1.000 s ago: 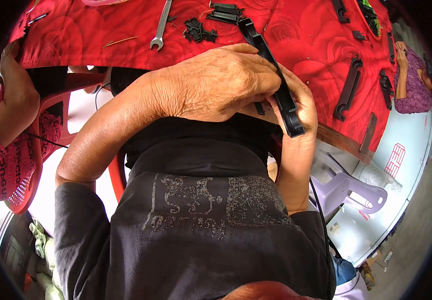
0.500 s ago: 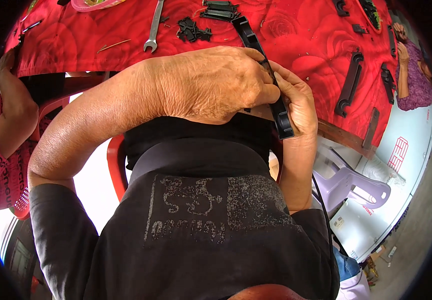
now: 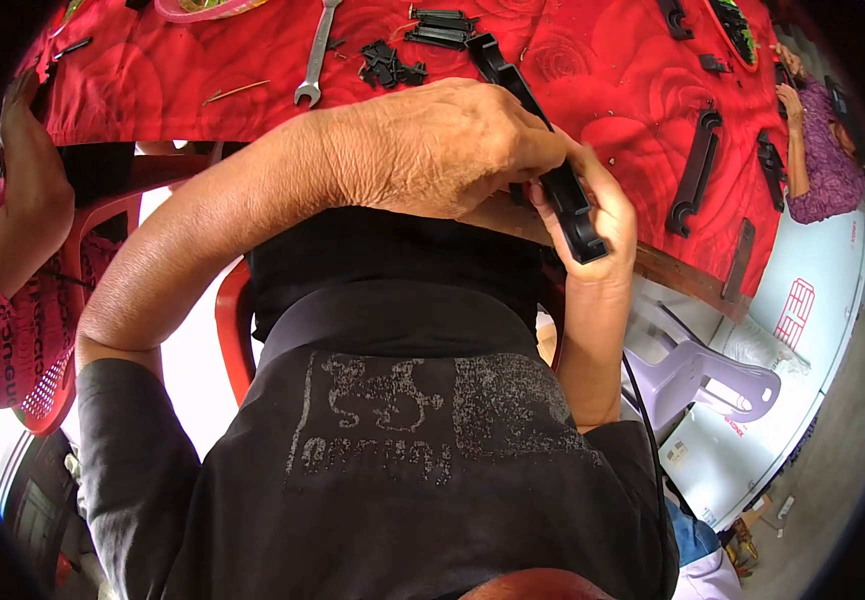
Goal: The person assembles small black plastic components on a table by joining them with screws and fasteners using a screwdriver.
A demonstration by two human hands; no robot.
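Note:
A long black plastic strip with curved notches [image 3: 574, 212] slants across in front of me, its far end over the table. My right hand [image 3: 607, 205] is closed round its near half from the right and beneath. My left hand [image 3: 442, 145] reaches across from the left, with thumb and fingers pinched at the strip's middle. Whether those fingertips hold a smaller piece is hidden. Just beyond my left hand lie a pile of small black plastic pieces [image 3: 389, 66] and a steel open-ended wrench [image 3: 314, 62].
The table has a red rose-patterned cloth [image 3: 182, 75]. Similar black strips [image 3: 694, 175] lie at its right. Bundled black parts [image 3: 439, 30] and a pink basket [image 3: 202, 8] are at the far side. People sit left and right; a lilac plastic chair [image 3: 687, 365] stands at right.
The strip has turned in my right hand, its near end shifting slightly right and up. My left hand has moved a little up and right along with it.

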